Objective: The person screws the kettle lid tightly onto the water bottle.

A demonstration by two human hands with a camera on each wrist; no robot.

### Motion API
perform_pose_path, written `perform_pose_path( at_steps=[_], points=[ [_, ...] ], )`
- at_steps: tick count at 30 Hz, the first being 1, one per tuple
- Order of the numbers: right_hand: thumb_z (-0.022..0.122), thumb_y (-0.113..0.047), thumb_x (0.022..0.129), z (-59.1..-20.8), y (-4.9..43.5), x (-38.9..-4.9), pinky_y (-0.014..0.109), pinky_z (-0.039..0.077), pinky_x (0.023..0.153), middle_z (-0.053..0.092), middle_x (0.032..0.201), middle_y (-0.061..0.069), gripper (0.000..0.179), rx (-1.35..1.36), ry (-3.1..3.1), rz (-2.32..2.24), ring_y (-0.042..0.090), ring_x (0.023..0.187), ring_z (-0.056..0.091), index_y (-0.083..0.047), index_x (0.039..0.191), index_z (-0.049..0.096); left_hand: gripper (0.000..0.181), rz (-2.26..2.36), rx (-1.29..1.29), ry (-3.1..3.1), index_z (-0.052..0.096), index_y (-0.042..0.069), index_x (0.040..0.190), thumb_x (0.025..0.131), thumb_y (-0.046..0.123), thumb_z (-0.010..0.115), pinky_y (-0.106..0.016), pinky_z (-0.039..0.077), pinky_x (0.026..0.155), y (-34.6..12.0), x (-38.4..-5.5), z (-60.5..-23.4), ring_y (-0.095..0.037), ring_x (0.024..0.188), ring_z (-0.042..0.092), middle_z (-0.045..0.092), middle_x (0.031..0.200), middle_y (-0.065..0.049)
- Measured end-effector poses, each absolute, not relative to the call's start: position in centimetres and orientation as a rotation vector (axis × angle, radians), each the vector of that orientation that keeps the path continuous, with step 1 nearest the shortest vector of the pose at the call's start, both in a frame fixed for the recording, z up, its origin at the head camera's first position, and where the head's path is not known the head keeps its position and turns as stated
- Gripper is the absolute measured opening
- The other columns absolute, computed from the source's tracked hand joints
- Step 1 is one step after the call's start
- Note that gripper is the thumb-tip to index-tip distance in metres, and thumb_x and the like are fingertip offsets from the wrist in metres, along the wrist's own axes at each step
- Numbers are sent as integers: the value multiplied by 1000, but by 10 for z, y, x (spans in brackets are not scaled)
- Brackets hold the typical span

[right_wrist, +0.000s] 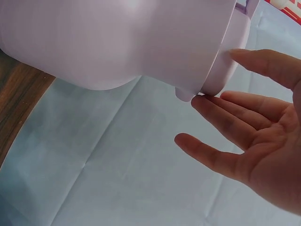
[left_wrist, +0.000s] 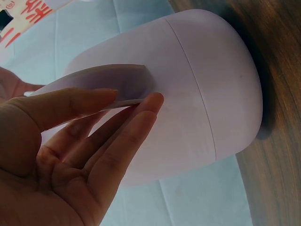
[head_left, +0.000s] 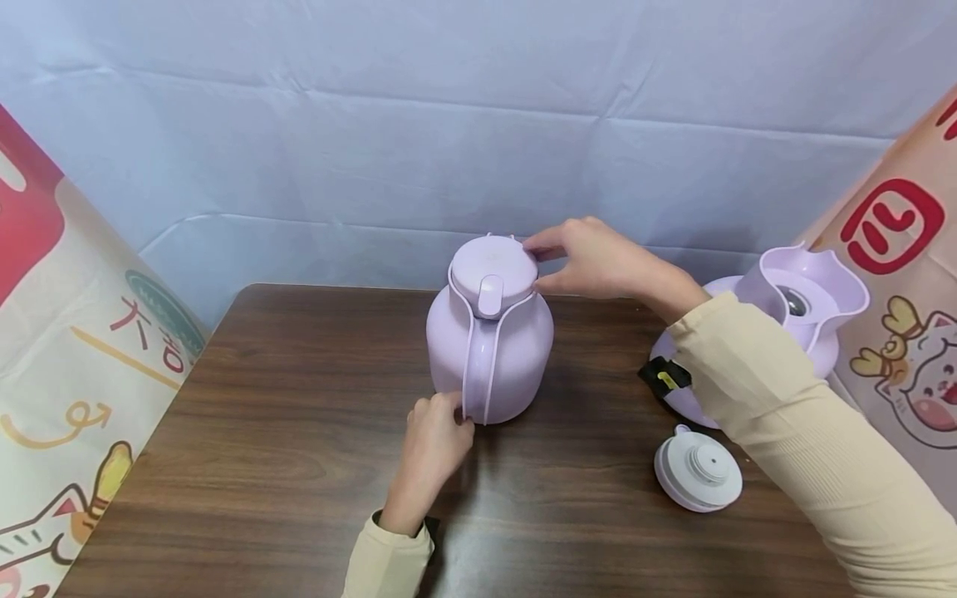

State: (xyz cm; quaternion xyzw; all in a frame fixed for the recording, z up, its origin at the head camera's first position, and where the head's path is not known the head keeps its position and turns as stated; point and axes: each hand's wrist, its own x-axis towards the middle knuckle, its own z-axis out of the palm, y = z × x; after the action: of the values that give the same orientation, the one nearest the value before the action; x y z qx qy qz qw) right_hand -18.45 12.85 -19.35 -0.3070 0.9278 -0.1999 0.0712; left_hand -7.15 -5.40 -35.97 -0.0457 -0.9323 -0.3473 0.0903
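A lilac thermos jug [head_left: 441, 349] stands upright on the table, its handle facing me and its round lid [head_left: 486, 259] seated in the neck. My left hand [head_left: 434, 440] pinches the lower part of the handle [left_wrist: 113, 77] between thumb and fingers. At the top right of the jug, my right hand [head_left: 598, 259] holds the rim of the lid. In the right wrist view, thumb and fingertips touch opposite sides of the lid [right_wrist: 228, 61], while the little finger stands clear.
A second lilac jug [head_left: 822, 286] stands at the right with an uncovered mouth, partly hidden behind my right sleeve. A round white-and-lilac lid [head_left: 699, 469] lies in front of it. Pale cloth [head_left: 374, 166] hangs behind the wooden table [head_left: 299, 399]; printed banners flank it.
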Motion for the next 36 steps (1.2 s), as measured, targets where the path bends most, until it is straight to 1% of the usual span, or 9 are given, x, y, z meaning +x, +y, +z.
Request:
perform_pose_path(
  at_steps=[10, 17, 21, 24, 28, 31, 36],
  points=[
    [66, -7, 77, -193, 129, -181, 39, 42, 90, 64, 106, 15, 35, -922, 2816, -645, 25, 100, 61, 2, 111, 63, 16, -1038, -137, -2767, 57, 11, 60, 67, -3, 61, -32, 38, 48, -54, -72, -360, -19, 50, 41, 49, 54, -1],
    [64, -6, 78, -192, 129, -181, 39, 44, 86, 65, 103, 16, 31, -863, 2834, -674, 25, 95, 63, 3, 107, 65, 16, -1042, -141, -2769, 58, 11, 61, 67, -4, 61, -32, 37, 48, -54, -72, -360, -18, 50, 41, 50, 54, -1],
    [61, -5, 76, -193, 127, -184, 41, 41, 89, 65, 104, 16, 35, -863, 2852, -633, 28, 101, 60, 1, 110, 63, 15, -1035, -147, -2770, 59, 10, 62, 68, -4, 61, -32, 38, 48, -54, -72, -360, -18, 51, 42, 52, 55, -1],
    [59, -4, 74, -194, 124, -187, 42, 38, 92, 62, 111, 17, 44, -894, 2845, -568, 30, 108, 55, 2, 118, 58, 15, -1031, -147, -2770, 59, 10, 62, 68, -4, 61, -33, 38, 48, -54, -72, -360, -18, 51, 42, 53, 56, -2],
    [58, -3, 73, -194, 122, -188, 42, 38, 91, 58, 116, 18, 53, -944, 2822, -497, 30, 108, 52, 4, 125, 51, 14, -1034, -146, -2773, 60, 10, 63, 68, -3, 61, -33, 38, 49, -54, -72, -360, -19, 51, 43, 53, 56, -2],
    [57, -3, 72, -195, 121, -188, 42, 39, 89, 57, 117, 18, 55, -963, 2815, -477, 29, 106, 52, 4, 126, 50, 14, -1028, -148, -2769, 60, 11, 62, 68, -3, 61, -34, 39, 50, -53, -72, -360, -19, 51, 44, 54, 56, -2],
    [58, -3, 73, -196, 121, -187, 43, 39, 89, 57, 118, 19, 52, -948, 2829, -484, 31, 108, 52, 6, 124, 51, 15, -1001, -160, -2749, 59, 11, 60, 66, -2, 62, -36, 40, 50, -53, -73, -359, -22, 50, 47, 56, 56, -4]
  ],
)
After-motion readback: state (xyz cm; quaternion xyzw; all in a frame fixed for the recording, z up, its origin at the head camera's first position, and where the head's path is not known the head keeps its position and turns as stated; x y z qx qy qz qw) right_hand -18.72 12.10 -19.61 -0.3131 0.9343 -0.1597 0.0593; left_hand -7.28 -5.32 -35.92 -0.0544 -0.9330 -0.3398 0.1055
